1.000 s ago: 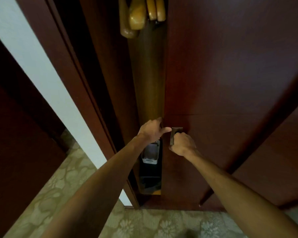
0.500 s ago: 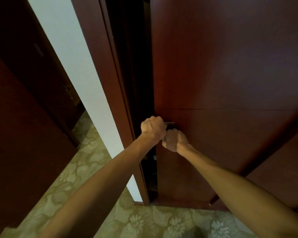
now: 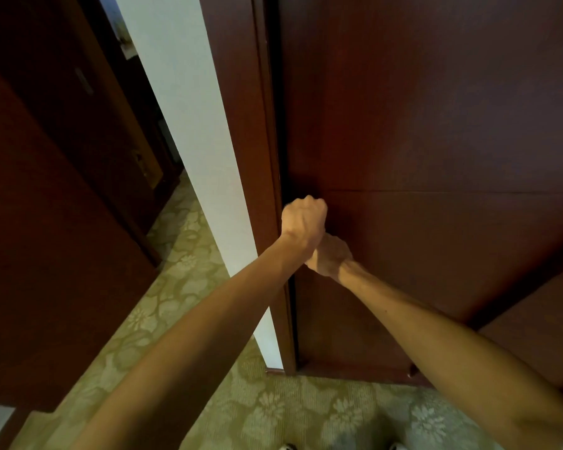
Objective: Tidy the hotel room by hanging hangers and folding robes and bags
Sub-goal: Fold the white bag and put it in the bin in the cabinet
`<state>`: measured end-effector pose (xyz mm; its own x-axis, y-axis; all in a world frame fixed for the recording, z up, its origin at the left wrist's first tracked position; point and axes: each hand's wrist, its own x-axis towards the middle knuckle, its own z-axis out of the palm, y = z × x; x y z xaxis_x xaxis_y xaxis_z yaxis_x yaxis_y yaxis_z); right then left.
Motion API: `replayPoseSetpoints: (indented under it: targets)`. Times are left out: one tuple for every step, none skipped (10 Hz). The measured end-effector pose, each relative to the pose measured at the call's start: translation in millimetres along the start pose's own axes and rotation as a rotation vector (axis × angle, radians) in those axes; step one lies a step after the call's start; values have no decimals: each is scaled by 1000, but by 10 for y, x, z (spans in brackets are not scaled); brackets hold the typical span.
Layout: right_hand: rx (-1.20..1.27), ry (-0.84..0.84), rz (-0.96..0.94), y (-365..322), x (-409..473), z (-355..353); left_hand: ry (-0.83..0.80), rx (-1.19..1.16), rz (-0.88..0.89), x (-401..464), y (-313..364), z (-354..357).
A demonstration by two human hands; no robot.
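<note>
The dark red wardrobe door (image 3: 436,125) stands against its frame (image 3: 241,125) with only a thin dark slit between them. My left hand (image 3: 303,219) is curled into a fist at the door's left edge, at handle height. My right hand (image 3: 330,258) sits just below it, partly covered by my left wrist, its fingers curled against the door. Both hands cover the door handle. The hangers, robes and bags inside are hidden behind the door.
A white wall strip (image 3: 182,125) runs left of the wardrobe frame. A dark wooden door panel (image 3: 46,254) fills the left side, with a passage behind it. Patterned green carpet (image 3: 273,410) covers the floor below my arms.
The wardrobe door has slid left from a wide gap to nearly closed, hiding the hangers and the items inside. My hands moved left with it, and the left one closed over the handle.
</note>
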<state>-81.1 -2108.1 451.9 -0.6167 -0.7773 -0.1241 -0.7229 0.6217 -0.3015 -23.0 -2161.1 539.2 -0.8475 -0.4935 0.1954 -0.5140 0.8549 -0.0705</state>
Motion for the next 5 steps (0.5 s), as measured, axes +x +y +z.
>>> replayPoseSetpoints:
  targets:
    - [-62, -33, 41, 19, -11, -24, -1, -36, 14, 5, 11, -2]
    - [-135, 48, 48, 44, -36, 45, -6, -38, 17, 4, 4, -21]
    - [-127, 74, 68, -15, -119, 9, 16, -46, 33, -33, -19, -60]
    - [-75, 28, 71, -27, -198, -48, -1, -39, 50, -58, -7, -76]
    - [-2, 13, 114, 29, -362, -306, 90, -152, 54, -104, -41, -84]
